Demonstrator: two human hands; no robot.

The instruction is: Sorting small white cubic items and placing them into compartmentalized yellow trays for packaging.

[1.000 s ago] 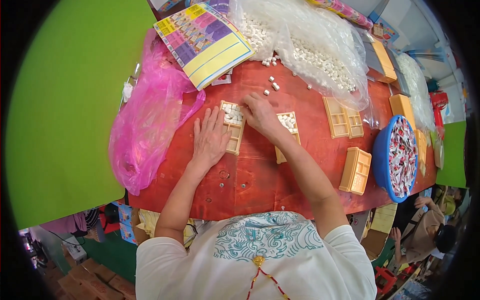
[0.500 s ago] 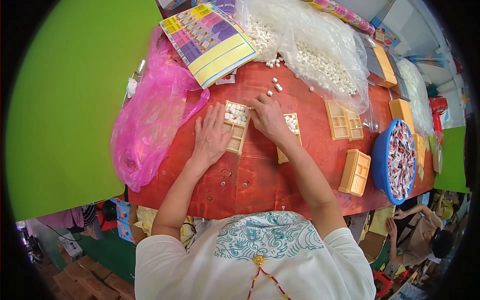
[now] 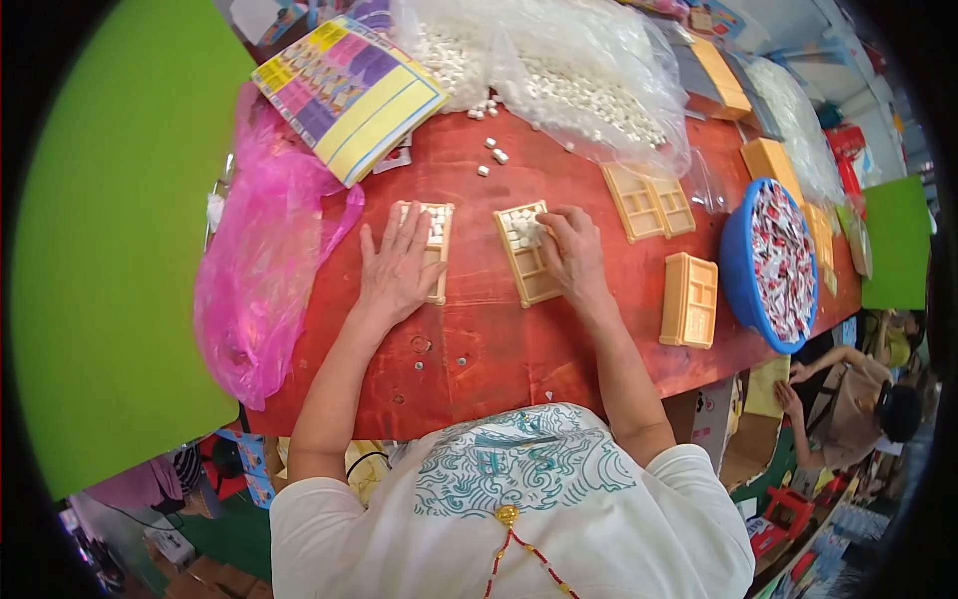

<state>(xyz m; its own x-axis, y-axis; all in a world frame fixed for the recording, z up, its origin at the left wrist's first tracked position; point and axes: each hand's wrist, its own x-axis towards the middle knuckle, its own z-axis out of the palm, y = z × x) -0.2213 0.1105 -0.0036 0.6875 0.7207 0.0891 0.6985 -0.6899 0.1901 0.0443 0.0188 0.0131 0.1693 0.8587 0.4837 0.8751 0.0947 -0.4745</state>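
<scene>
My left hand (image 3: 396, 265) lies with spread fingers over a small cream-coloured compartment tray (image 3: 436, 290). White cubes (image 3: 439, 220) fill its far compartment, partly covered by my fingers. To its right is a second cream tray (image 3: 537, 290), also holding white cubes (image 3: 520, 226) at its far end, with bare compartments nearer me. My right hand (image 3: 579, 255) is at this tray's right edge, its thumb and fingers drawn together by the cubes. Whether a cube or the tray rim is between those fingertips is hidden.
Clear plastic bags (image 3: 584, 90) of white cubes lie at the back, with loose cubes (image 3: 497, 156) in front. A pink bag (image 3: 244, 299) and a colourful printed sheet stack (image 3: 349, 95) sit left. Right are more trays (image 3: 689, 299) and a blue basin (image 3: 736, 255) of small packets.
My right hand has gone from the left tray's right edge to the cubes in the right tray. My left hand stays on the left tray. The whole view has shifted.
</scene>
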